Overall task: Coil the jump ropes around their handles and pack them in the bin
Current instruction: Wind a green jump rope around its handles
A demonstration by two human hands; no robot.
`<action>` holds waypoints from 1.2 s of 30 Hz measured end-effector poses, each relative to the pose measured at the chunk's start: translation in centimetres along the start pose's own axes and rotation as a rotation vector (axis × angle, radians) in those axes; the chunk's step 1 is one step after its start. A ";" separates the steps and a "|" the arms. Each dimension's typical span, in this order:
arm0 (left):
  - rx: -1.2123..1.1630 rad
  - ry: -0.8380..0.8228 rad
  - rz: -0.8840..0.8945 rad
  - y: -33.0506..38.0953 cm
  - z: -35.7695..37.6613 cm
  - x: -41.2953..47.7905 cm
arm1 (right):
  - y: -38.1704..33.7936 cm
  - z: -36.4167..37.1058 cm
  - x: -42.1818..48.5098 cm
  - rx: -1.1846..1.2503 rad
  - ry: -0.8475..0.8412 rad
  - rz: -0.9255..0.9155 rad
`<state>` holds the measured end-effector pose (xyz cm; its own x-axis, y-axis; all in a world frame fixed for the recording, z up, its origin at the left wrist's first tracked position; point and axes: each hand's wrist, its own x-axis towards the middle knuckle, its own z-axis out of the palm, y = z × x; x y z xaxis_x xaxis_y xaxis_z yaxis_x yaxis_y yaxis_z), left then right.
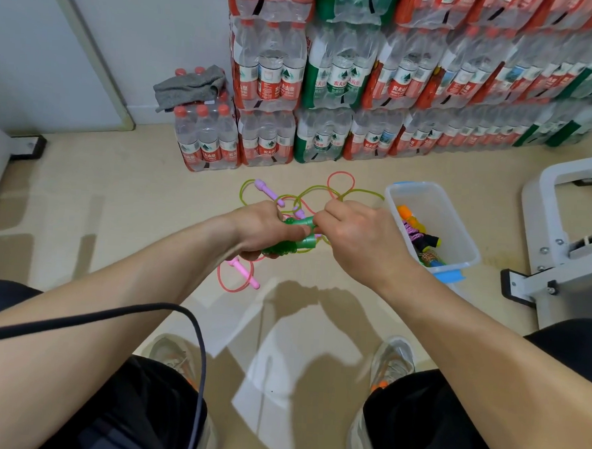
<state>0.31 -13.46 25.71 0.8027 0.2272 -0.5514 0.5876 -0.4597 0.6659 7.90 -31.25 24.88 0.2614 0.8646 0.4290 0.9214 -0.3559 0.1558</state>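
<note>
Inside the bin (411, 186) lie bundled jump ropes (420, 238).

A tangle of loose jump ropes (299, 204) lies on the floor (117, 197), just before the stacked water-bottle packs (363, 83) along the far wall. The left hand (263, 229) and right hand (356, 234) meet over its near side, gripping a pair of handles (305, 241) between them. The bin (457, 229) stands right of the tangle, with coiled ropes (420, 237) inside. A cloth (188, 86) lies on the leftmost pack (206, 140).
</note>
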 end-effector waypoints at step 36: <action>0.213 0.385 0.298 -0.5 3.3 0.0 | -2.4 1.5 1.3 1.668 -0.025 1.520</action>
<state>-0.27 -16.11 23.70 0.9345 0.3408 -0.1028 0.3269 -0.7077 0.6264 6.47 -28.73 23.78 0.7721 0.3343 -0.5404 -0.5618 -0.0384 -0.8264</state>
